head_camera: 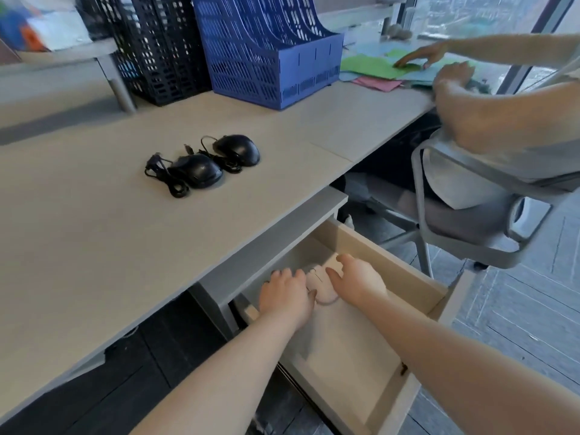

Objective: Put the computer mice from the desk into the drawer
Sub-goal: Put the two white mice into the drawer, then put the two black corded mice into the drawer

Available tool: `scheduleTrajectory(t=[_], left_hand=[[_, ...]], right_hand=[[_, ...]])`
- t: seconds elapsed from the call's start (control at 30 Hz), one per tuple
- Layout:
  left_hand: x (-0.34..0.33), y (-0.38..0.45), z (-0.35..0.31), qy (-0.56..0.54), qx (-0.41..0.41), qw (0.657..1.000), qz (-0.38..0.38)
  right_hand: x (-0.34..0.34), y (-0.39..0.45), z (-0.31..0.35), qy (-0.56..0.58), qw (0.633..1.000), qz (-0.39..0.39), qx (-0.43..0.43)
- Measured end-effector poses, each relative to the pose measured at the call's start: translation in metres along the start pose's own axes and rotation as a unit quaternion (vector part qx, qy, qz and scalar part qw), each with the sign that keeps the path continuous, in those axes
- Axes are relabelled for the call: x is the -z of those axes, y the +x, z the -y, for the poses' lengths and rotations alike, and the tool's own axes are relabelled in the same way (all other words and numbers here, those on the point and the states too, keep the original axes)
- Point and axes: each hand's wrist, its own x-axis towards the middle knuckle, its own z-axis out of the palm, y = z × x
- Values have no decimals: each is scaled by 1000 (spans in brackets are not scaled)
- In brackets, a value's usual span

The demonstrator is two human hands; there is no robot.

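Observation:
Two black wired mice lie side by side on the grey desk: one mouse in front, another mouse behind it, cables bundled beside them. The drawer under the desk edge is pulled out. Inside it, a pale pink mouse rests at the back. My left hand touches its left side and my right hand its right side, fingers curled around it.
A blue file rack and a black file rack stand at the back of the desk. Another person sits on a grey chair at the right, hands on coloured papers.

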Motion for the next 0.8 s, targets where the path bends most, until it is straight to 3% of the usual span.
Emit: scheduleTrajectory(t=[0.17, 0.33, 0.5, 0.8], left_hand=[[55, -15, -7, -7, -72, 997, -41], [112, -28, -9, -40, -101, 985, -132], [144, -31, 26, -32, -50, 973, -221], [146, 8, 105, -10, 95, 970, -224]], right_hand=[[41, -4, 31, 15, 996, -72, 50], [76, -10, 76, 54, 979, -158, 119], [92, -11, 119, 73, 965, -186, 170], [76, 30, 170, 57, 977, -106, 174]])
